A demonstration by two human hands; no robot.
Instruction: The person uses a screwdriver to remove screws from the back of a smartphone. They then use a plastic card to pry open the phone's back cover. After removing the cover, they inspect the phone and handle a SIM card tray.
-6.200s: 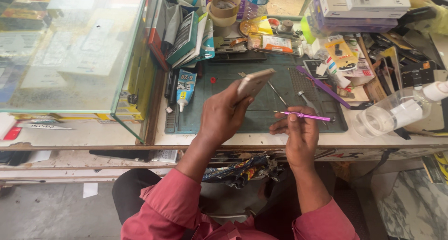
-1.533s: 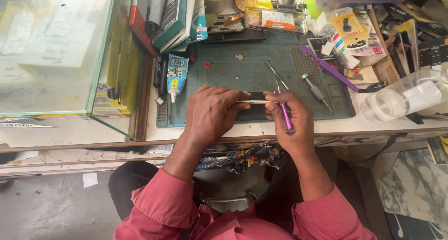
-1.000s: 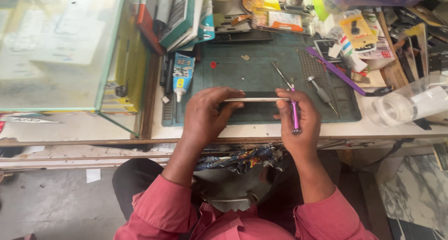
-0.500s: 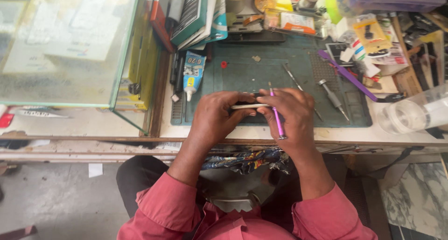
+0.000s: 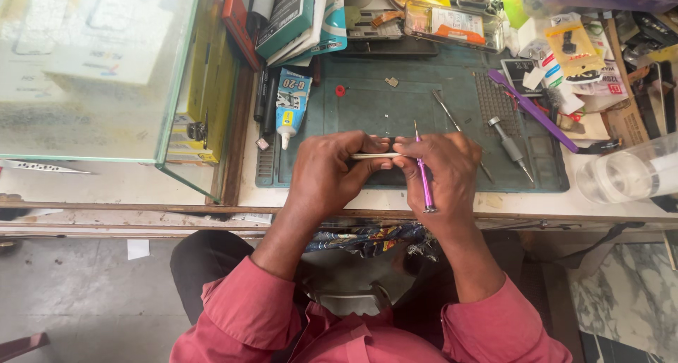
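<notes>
My left hand (image 5: 332,172) grips a thin, pale, flat phone (image 5: 374,155) held edge-on above the near side of a dark green work mat (image 5: 381,109). My right hand (image 5: 445,176) pinches the phone's right end and also holds a slim purple-handled tool (image 5: 422,172), its metal tip pointing away from me. Both hands meet at the phone, just over the bench's front edge.
On the mat lie a screwdriver (image 5: 510,148), a purple pry tool (image 5: 533,110) and a thin probe (image 5: 446,109). A glue tube (image 5: 289,107) lies at the mat's left. A glass case (image 5: 106,73) stands left; a clear plastic tub (image 5: 625,172) right; boxes and packets crowd the back.
Six seconds ago my left hand held the phone raised, apart from the right hand. Both hands have since come together on it, low over the mat's near edge, the purple tool now turned upright.
</notes>
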